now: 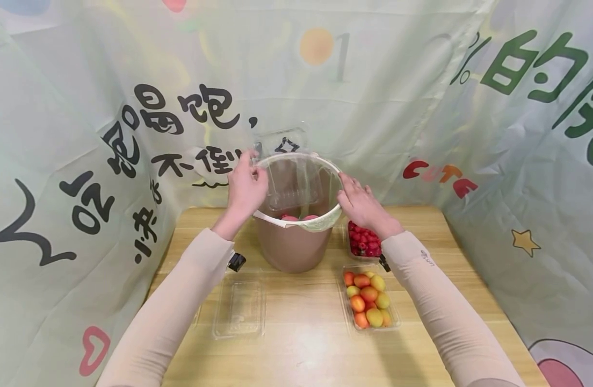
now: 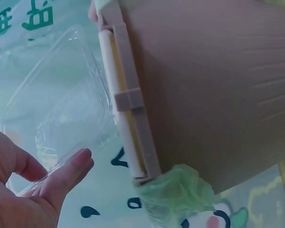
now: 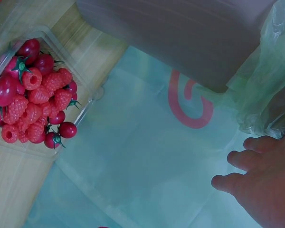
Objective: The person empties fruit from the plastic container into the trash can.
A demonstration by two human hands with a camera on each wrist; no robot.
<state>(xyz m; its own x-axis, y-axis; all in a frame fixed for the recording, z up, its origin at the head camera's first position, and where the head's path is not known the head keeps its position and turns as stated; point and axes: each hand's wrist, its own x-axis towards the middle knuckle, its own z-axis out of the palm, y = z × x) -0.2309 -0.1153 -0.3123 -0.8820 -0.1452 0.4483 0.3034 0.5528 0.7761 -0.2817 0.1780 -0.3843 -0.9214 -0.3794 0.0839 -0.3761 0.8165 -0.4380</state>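
My left hand (image 1: 248,184) pinches the edge of a clear plastic clamshell box (image 1: 296,185) between thumb and fingers. The box stands opened out over the mouth of a brown trash can (image 1: 294,247), its lower half overlapping the opening and its upper half rising behind the rim. In the left wrist view the thumb and fingers close on the clear plastic (image 2: 61,114). My right hand (image 1: 363,203) holds the can's right rim, several fingers extending outside beside the pale green bag (image 3: 270,71). Reddish round things (image 1: 310,217) show low in the can's opening.
Right of the can, a clear box holds raspberries and small red tomatoes (image 3: 38,104). Nearer me sits a box of orange and yellow small tomatoes (image 1: 369,295). Another clear box (image 1: 239,309) lies on the wooden table (image 1: 301,333) at left. Printed cloth walls (image 1: 374,107) surround the table.
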